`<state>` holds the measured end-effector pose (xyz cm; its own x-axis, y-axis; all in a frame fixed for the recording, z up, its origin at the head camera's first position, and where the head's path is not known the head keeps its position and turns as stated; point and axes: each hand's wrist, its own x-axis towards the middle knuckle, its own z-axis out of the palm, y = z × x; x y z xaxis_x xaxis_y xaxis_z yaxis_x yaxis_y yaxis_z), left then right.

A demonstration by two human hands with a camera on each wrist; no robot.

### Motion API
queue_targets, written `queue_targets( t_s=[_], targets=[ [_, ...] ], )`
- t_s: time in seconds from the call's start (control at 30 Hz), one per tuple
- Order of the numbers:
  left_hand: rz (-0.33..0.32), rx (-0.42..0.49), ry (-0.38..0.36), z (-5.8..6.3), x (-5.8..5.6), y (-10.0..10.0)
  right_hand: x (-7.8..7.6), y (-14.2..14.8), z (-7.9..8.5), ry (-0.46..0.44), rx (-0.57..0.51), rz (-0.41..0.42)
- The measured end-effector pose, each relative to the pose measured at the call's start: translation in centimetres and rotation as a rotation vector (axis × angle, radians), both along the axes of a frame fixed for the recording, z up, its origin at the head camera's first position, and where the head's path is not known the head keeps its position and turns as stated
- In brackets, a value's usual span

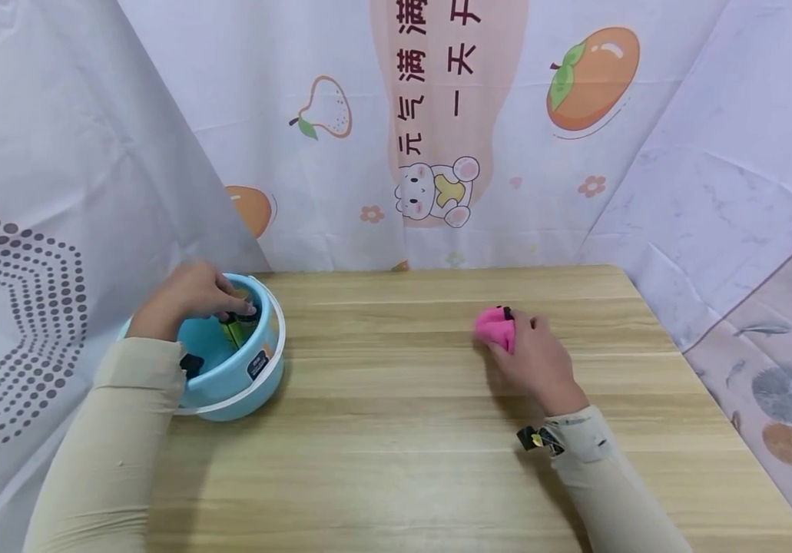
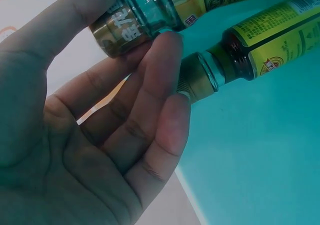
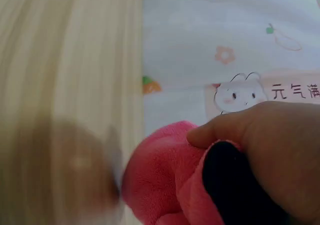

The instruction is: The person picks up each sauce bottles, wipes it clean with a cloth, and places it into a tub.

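My left hand [image 1: 191, 296] reaches over the rim of a light blue bucket [image 1: 240, 388] at the left of the table. In the left wrist view, its thumb and fingertips pinch the gold cap of a glass bottle [image 2: 117, 34]. Beside it, inside the bucket, lies a second bottle [image 2: 280, 37] with a yellow-green label, its cap close behind the fingertips. My right hand [image 1: 537, 361] grips a bright pink plush cloth [image 1: 495, 329] with a black part, over the right side of the table. The right wrist view shows the thumb pressing on the pink plush [image 3: 160, 170].
A white carry handle [image 1: 283, 338] hangs round the bucket's outside. The wood-grain table [image 1: 382, 430] stretches between both hands. Behind it hangs a white curtain [image 1: 340, 200] printed with fruit and a cartoon bear; more printed cloth covers the left and right sides.
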<state>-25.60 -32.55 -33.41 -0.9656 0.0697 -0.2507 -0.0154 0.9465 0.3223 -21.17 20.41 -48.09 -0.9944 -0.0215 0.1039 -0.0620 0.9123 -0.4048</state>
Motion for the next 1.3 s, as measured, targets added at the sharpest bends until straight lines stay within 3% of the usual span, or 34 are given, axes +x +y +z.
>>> queue_targets(
  t_s=[0.13,0.37,0.47,0.7,0.93,1.1,1.3],
  targets=[
    [-0.014,-0.033,-0.002,-0.1,0.2,0.0,0.4,1.0,-0.2,-0.041,0.061,0.008],
    [-0.036,-0.088,0.001,0.1,0.5,0.2,1.9,1.2,-0.2,-0.267,0.249,0.100],
    [-0.051,-0.111,-0.006,0.1,0.6,0.4,2.5,0.8,-0.4,-0.324,0.277,0.124],
    [-0.053,-0.099,-0.068,0.1,0.7,0.7,2.6,0.5,-1.2,-0.350,0.258,0.103],
    [-0.053,-0.109,-0.073,0.0,0.7,0.6,2.7,0.4,-2.2,-0.366,0.275,0.094],
    [-0.064,-0.130,-0.091,-0.1,0.5,1.1,3.0,0.6,-1.9,-0.379,0.245,0.084],
    [-0.100,-0.122,-0.127,0.7,0.1,1.5,3.4,1.3,-1.3,-0.356,0.198,0.065]
  ],
)
